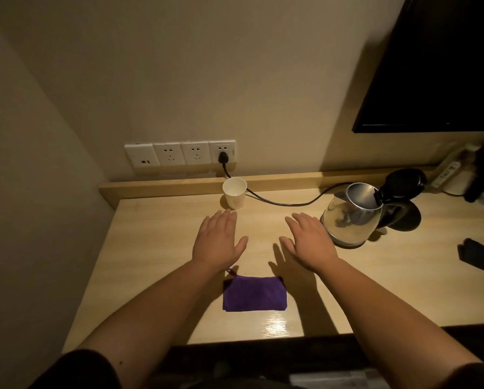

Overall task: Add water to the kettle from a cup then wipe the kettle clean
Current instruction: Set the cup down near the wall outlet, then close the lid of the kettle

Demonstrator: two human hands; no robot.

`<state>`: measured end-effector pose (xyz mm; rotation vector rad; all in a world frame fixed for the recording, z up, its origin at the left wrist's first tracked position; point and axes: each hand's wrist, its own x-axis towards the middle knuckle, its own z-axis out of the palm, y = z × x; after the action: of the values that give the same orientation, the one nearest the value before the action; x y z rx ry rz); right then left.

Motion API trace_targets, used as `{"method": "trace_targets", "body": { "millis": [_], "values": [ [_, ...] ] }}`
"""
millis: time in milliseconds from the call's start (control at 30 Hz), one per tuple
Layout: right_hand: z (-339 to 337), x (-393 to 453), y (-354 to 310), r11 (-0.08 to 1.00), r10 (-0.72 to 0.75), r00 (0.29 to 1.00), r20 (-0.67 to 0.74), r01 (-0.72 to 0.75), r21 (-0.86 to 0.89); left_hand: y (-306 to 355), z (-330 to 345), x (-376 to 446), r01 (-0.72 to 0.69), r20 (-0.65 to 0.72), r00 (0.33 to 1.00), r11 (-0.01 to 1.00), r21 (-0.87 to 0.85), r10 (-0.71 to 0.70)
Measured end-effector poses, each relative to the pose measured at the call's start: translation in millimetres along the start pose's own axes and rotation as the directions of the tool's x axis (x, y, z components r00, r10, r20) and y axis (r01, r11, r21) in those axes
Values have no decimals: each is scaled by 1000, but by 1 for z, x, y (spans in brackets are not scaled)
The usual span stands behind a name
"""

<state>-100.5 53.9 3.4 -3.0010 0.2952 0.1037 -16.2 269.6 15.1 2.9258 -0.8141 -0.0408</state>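
Observation:
A glass kettle (pixel 350 217) with a metal rim and black handle stands at the right of the wooden desk (pixel 162 248), its black lid flipped open. A white paper cup (pixel 234 193) stands upright near the back wall. A folded purple cloth (pixel 254 293) lies near the front edge. My left hand (pixel 219 238) hovers flat, palm down, just in front of the cup, holding nothing. My right hand (pixel 309 240) hovers flat beside the kettle's left side, also holding nothing.
A black cord (pixel 280 202) runs from the wall sockets (pixel 180 153) behind the cup to the kettle. A dark screen (pixel 437 66) hangs at the upper right. A black object (pixel 478 255) lies at the right edge. A power strip (pixel 446 172) sits at the far right.

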Motion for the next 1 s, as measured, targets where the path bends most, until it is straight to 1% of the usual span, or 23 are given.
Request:
{"method": "trace_targets", "body": {
  "millis": [200,333,467,667,800,900,1000],
  "values": [
    [-5,-48,53,1000,-12,1000,-16,12,-6,58,6,-24,-19,-13,1000,998,55,20],
    [-13,-71,89,999,-46,998,-40,46,-6,102,6,-29,-55,-33,998,996,76,58],
    [-22,-87,123,999,-38,997,-63,39,9,141,7,-28,-78,-55,995,994,80,83],
    [-28,-98,164,995,65,996,-68,-59,79,177,8,-10,-103,-38,994,992,67,106],
    [-32,-95,185,979,159,983,-91,-145,143,193,7,11,-113,-33,993,991,65,115],
    [-35,-86,195,937,264,960,-98,-231,262,201,6,29,-155,-40,987,987,54,157],
    [-41,-76,203,842,399,908,-126,-308,443,210,7,49,-193,-43,980,981,24,193]
  ]
}}
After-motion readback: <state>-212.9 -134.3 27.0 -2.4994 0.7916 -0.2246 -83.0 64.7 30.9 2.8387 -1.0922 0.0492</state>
